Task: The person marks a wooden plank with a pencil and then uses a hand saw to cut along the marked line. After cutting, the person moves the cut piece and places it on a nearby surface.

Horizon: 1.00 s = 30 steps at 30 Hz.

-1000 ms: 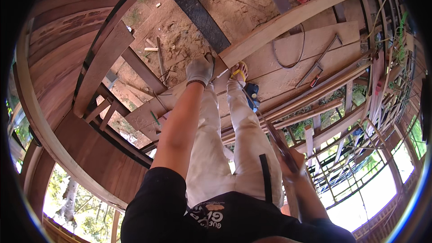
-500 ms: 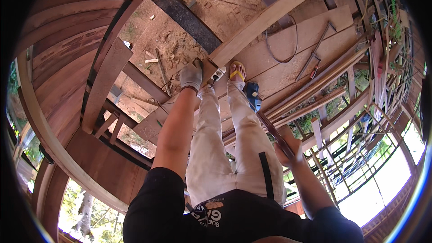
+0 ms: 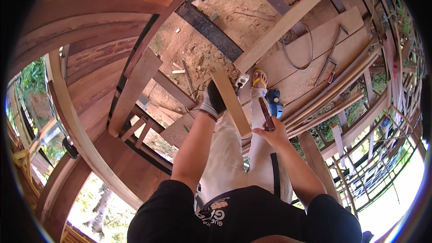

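Note:
My left hand (image 3: 211, 96), in a grey glove with a dark palm, grips a short, pale brown wood board (image 3: 231, 101) that lies diagonally in front of my legs. My right hand (image 3: 272, 132), bare, is closed on a narrow dark brown wood strip (image 3: 265, 112) pointing away from me. Its thumb is close to the lower end of the pale board; whether they touch I cannot tell. Beyond them are a white power socket block (image 3: 242, 80), a blue power tool (image 3: 274, 102) and my foot (image 3: 259, 78) in a yellow flip-flop.
A long timber beam (image 3: 292, 18) crosses the sawdust-covered ground (image 3: 198, 49). A clamp (image 3: 326, 65) and a looped cable (image 3: 305, 66) lie on wide planks (image 3: 346, 18). Wooden wall boards (image 3: 85, 27) curve at the left; long strips (image 3: 337, 87) and a bar lattice (image 3: 369, 166) are at the right.
My left hand has pulled the board back toward me, away from the long beam. My right hand has raised the dark strip inward, toward the board. The view has shifted slightly.

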Motion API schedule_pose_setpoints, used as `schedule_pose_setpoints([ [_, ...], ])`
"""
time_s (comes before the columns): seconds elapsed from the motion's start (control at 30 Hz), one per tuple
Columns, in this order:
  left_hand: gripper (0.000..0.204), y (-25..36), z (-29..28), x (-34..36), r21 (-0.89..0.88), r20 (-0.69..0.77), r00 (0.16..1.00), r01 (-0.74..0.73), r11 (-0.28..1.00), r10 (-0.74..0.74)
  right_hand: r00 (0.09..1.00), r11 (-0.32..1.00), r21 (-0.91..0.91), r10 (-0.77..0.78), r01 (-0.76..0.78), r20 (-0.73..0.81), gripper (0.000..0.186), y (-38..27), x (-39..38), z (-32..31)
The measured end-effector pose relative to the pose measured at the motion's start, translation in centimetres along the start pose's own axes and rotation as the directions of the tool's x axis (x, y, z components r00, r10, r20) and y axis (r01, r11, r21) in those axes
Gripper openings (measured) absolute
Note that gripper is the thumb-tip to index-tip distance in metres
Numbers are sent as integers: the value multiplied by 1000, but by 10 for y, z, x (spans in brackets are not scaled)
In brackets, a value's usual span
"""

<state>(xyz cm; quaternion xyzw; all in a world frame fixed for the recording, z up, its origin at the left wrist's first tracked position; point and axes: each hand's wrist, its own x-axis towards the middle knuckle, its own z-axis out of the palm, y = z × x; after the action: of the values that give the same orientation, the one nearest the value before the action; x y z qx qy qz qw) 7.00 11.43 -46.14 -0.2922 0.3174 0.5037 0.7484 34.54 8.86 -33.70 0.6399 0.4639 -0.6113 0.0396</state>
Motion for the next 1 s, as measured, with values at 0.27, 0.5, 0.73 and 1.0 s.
schedule_pose_setpoints([
  [0.27,51,-90,96,-13,16,338,884,338,941,-323,1000,694,720,-18,19,-9,70,-12,-45,-6],
  [0.5,84,-68,144,43,847,431,752,-145,-512,500,967,468,864,68,188,-247,61,26,-107,-5],
  [0.73,112,-27,85,139,604,333,905,11,-797,265,851,413,855,279,313,-446,44,74,-142,-40],
  [1.0,92,-31,81,165,607,143,936,175,-776,323,774,433,771,221,467,-593,69,47,-153,-41],
])
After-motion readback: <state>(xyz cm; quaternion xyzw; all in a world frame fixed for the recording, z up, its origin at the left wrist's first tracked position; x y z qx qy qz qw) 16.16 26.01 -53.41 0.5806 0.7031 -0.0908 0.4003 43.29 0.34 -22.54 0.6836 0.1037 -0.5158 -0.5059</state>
